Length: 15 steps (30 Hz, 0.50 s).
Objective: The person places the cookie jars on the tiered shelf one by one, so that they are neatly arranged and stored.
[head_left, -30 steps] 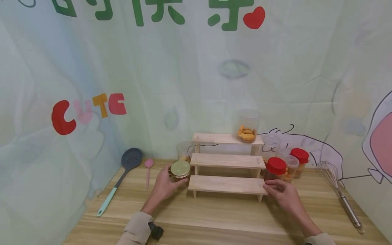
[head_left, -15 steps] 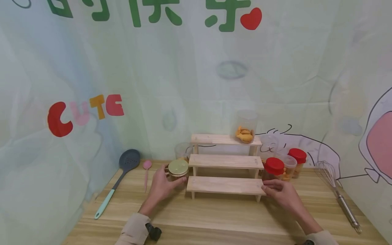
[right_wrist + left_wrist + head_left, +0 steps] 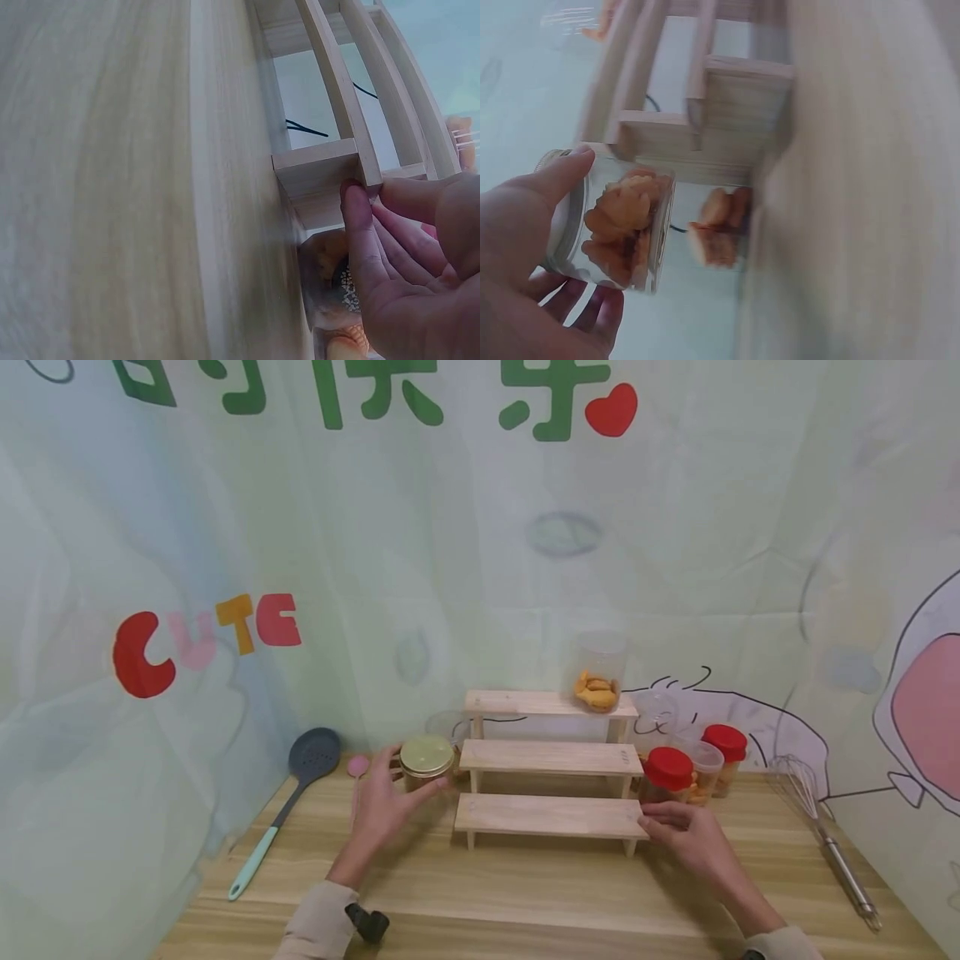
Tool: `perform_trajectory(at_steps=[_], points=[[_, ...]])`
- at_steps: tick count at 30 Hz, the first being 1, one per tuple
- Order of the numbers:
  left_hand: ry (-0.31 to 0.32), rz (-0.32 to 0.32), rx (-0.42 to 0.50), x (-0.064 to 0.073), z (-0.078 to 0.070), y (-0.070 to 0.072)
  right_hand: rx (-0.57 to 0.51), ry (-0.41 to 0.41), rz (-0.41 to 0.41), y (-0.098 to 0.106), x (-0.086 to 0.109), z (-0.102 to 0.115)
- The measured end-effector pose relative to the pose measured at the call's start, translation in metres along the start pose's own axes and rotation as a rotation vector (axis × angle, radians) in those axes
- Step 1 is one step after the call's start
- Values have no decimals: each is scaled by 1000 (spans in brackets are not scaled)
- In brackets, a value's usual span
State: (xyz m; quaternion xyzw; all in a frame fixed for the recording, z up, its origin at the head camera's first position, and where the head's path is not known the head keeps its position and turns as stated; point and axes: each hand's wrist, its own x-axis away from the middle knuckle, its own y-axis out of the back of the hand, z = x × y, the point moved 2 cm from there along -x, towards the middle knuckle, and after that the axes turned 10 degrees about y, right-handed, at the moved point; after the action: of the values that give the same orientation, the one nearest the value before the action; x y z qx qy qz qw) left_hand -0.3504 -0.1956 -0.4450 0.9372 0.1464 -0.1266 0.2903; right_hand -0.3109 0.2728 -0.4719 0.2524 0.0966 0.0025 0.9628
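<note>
My left hand (image 3: 384,795) grips a clear jar with a gold-rimmed pale green lid (image 3: 427,755), left of a three-step wooden rack (image 3: 551,817). In the left wrist view the jar (image 3: 626,225) is off the table, with orange-brown snack pieces inside and my thumb and fingers round its lid end. My right hand (image 3: 692,839) pinches the right end of the rack's lowest step; the right wrist view shows thumb and forefinger on that corner (image 3: 366,169). A clear jar with orange snacks (image 3: 597,681) stands on the top step, toward the right.
Behind the rack's left end stands another clear jar (image 3: 444,725), partly hidden. Red-lidded jars (image 3: 667,770) and a clear cup (image 3: 705,768) stand at the right. A whisk (image 3: 832,843) lies far right; a slotted turner (image 3: 300,793) and a pink spoon (image 3: 357,767) lie left.
My left hand has raised the green-lidded jar and moved it slightly left, away from the rack. My right hand stays at the rack's end. The head view has shifted a little.
</note>
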Motion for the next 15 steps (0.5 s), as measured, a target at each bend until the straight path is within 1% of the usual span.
perform_trajectory(at_steps=[3,5,10,13,15], points=[[-16,-26,15,-3,-7,7,2,1,-7,-1,1,0],[-18,-30,44,-5,-13,10,6,0,-11,-2,1,1],[-15,-62,48,-8,-34,18,18,13,-13,-2,1,1],[-19,-71,55,-9,-48,19,25,9,-12,-1,0,1],[-29,-64,93,-11,-57,17,33,9,-10,-1,0,0]])
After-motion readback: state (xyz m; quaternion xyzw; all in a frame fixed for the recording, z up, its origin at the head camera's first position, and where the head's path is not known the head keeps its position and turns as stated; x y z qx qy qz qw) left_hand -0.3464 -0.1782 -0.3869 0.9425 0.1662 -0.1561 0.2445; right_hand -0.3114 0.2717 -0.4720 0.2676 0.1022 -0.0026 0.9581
